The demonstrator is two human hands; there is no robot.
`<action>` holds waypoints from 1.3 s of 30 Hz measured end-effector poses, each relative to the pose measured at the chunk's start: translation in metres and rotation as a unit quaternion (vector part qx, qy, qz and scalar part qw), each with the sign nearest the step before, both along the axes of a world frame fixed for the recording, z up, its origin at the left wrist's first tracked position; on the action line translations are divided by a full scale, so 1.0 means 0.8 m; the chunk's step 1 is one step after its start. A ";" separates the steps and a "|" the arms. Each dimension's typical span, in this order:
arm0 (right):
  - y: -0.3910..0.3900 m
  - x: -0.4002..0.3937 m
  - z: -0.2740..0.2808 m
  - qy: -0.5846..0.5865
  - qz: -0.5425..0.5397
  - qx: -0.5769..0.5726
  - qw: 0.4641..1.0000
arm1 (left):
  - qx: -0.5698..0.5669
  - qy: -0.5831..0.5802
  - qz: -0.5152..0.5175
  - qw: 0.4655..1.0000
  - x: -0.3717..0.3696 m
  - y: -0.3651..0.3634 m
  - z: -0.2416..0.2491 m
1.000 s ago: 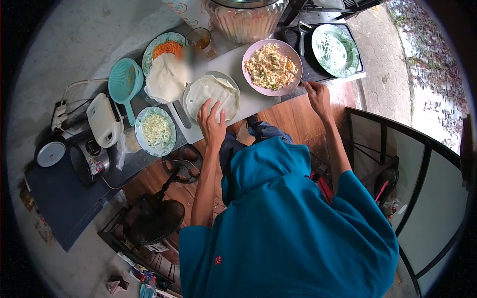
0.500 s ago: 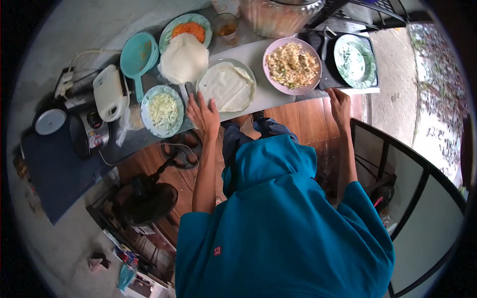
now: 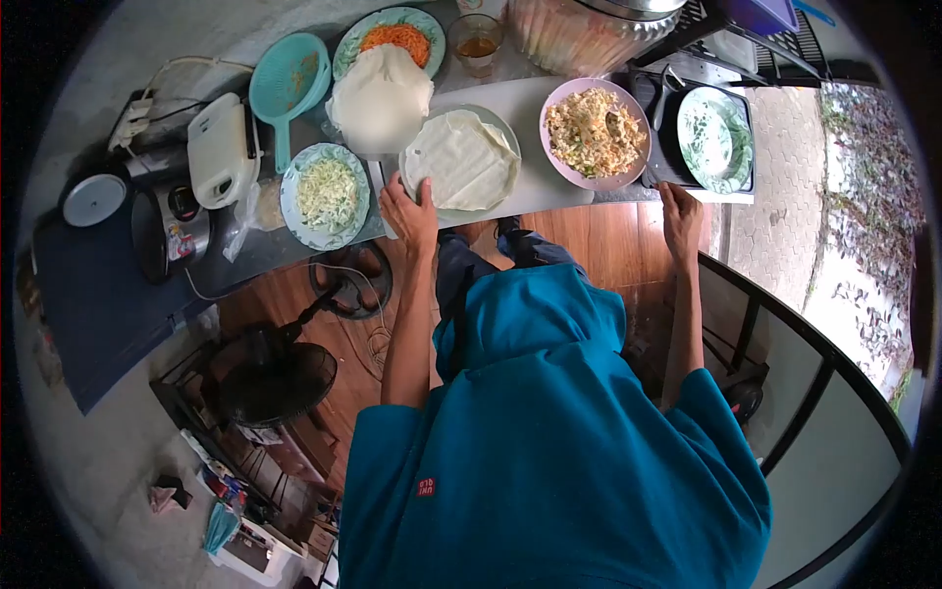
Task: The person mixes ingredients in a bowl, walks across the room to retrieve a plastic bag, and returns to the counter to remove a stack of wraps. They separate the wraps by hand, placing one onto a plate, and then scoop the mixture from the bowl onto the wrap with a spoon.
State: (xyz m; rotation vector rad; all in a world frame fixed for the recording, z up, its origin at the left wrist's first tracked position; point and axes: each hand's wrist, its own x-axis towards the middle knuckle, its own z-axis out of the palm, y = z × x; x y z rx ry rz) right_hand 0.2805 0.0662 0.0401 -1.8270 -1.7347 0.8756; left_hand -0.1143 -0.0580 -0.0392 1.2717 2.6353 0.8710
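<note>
My left hand [image 3: 409,213] rests at the near left rim of a plate [image 3: 505,134], its thumb at the rim and its fingers a little apart. A round, pale wrapper sheet [image 3: 463,162] lies on that plate, slightly wrinkled. Just behind and left is a stack of pale wrapper sheets [image 3: 378,98]. My right hand [image 3: 680,221] is closed in a pinch at the counter's front edge, beside a black tray [image 3: 664,147]. What its fingers hold, if anything, is hidden. Between the hands stands a pink bowl [image 3: 547,147] of chopped, mixed filling [image 3: 596,128].
Shredded cabbage [image 3: 329,196] fills a plate at left. Grated carrot [image 3: 397,44] lies on another behind the wrappers. A turquoise strainer [image 3: 285,93], a glass [image 3: 477,47] and a large clear container [image 3: 579,34] stand along the back. A green-patterned plate [image 3: 695,128] sits on the black tray.
My left hand has drawn its fingers closer together, with the thumb now up at the plate's rim. My right hand stays pinched at the counter edge. The whole view has shifted slightly.
</note>
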 end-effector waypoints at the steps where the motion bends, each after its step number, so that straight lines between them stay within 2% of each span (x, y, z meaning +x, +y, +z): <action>1: -0.001 -0.006 0.006 -0.019 0.007 0.003 1.000 | 0.002 -0.018 0.007 1.000 0.001 0.000 0.000; 2: -0.001 -0.019 0.022 -0.039 0.014 0.006 0.999 | 0.004 -0.035 0.014 0.999 0.001 0.000 -0.002; 3: -0.003 -0.031 0.040 -0.049 0.015 -0.053 0.997 | 0.030 -0.031 0.030 0.999 0.003 0.000 -0.004; 4: -0.007 -0.043 0.045 -0.047 0.021 -0.054 0.997 | 0.029 -0.028 0.035 0.999 0.004 -0.001 -0.002; 6: -0.012 -0.063 0.049 -0.010 0.047 -0.056 0.997 | -0.003 -0.100 0.070 0.993 0.005 0.000 0.000; 7: -0.016 -0.075 0.048 0.010 0.066 -0.043 0.997 | -0.006 -0.085 0.086 0.993 0.005 0.000 -0.006; 8: -0.017 -0.088 0.041 0.042 0.082 -0.041 0.995 | -0.006 -0.085 0.091 0.992 0.004 0.000 -0.009; 13: -0.028 -0.163 0.014 0.045 0.184 -0.034 0.981 | 0.023 -0.118 0.117 0.986 0.006 -0.001 -0.010; 14: -0.031 -0.177 -0.003 0.071 0.196 -0.023 0.978 | 0.023 -0.119 0.121 0.985 0.006 -0.001 -0.007; 18: -0.044 -0.213 -0.037 0.049 0.207 -0.025 0.977 | 0.039 -0.131 0.137 0.981 0.008 -0.002 -0.011; 20: -0.051 -0.221 -0.053 0.040 0.223 0.071 0.971 | 0.051 -0.137 0.138 0.979 0.006 -0.003 -0.015; 26: -0.061 -0.226 -0.058 -0.006 0.235 0.114 0.965 | 0.043 -0.092 0.155 0.983 0.011 -0.004 -0.011; 28: -0.064 -0.227 -0.060 -0.008 0.236 0.118 0.965 | 0.015 -0.024 0.155 0.987 0.011 -0.006 -0.008; 31: -0.066 -0.230 -0.060 0.006 0.221 0.143 0.965 | -0.029 0.002 0.155 0.987 0.013 -0.007 -0.011; 39: -0.080 -0.222 -0.015 0.045 0.247 0.035 0.967 | -0.046 0.062 0.083 0.994 0.009 -0.002 -0.001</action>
